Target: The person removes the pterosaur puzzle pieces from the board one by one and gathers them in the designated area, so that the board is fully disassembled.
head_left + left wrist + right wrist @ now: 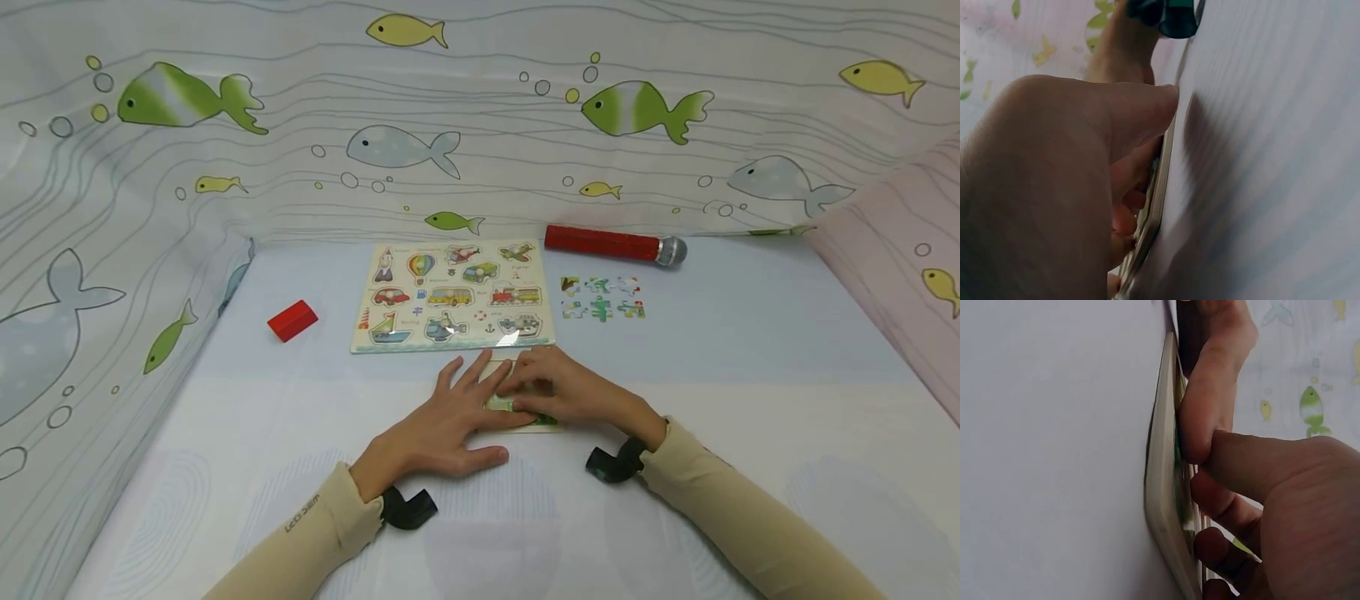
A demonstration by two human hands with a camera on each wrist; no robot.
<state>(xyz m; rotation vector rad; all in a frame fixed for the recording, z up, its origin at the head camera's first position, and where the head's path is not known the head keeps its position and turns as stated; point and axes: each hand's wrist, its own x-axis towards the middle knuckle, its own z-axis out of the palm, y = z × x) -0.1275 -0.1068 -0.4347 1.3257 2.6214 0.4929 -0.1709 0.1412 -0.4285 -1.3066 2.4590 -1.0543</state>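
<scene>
A small pale-edged puzzle board (551, 429) with a green picture lies on the table under both hands. My left hand (450, 425) is spread over its left side, fingers extended, with the little board's rim (1159, 200) beyond the thumb in the left wrist view. From the right, my right hand (577, 387) reaches over the same board with bent fingers. In the right wrist view its fingertips (1213, 547) touch the board's face, and its thumb meets a finger of the left hand (1207, 394). Whether a piece sits between the right fingers is hidden.
Several loose jigsaw pieces (602, 308) lie in two rows to the right. Behind the hands is a larger vehicle puzzle board (450, 312). A red toy microphone (603, 242) lies at the back, a red block (292, 320) at the left. Fish-print cloth (480, 100) walls the table.
</scene>
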